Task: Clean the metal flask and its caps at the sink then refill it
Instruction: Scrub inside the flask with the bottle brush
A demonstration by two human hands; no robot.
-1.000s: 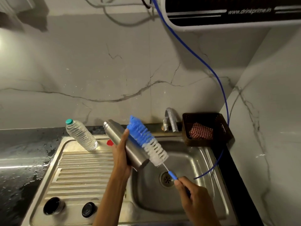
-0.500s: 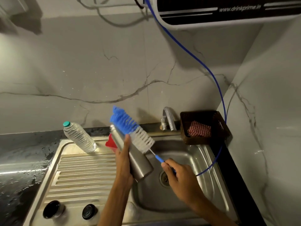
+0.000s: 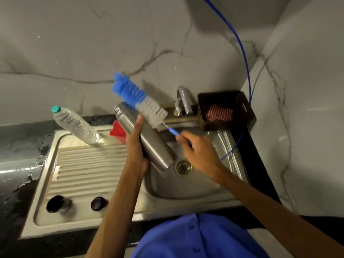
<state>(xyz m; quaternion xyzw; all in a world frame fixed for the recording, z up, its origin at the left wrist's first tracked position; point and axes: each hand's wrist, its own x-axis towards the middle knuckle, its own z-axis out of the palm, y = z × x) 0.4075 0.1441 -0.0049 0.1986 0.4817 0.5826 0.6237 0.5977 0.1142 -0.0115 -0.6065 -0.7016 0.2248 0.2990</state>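
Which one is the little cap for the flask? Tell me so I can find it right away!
Start at the steel sink and look to its ribbed draining board on the left. Near the front edge sit two dark round caps. The small cap is the one closer to the basin, flatter and narrower than the big cap beside it.

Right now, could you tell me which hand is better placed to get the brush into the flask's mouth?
The right hand: it already pinches the bottle brush by its handle, bristles beside the flask mouth. The left hand is occupied holding the flask tilted over the sink.
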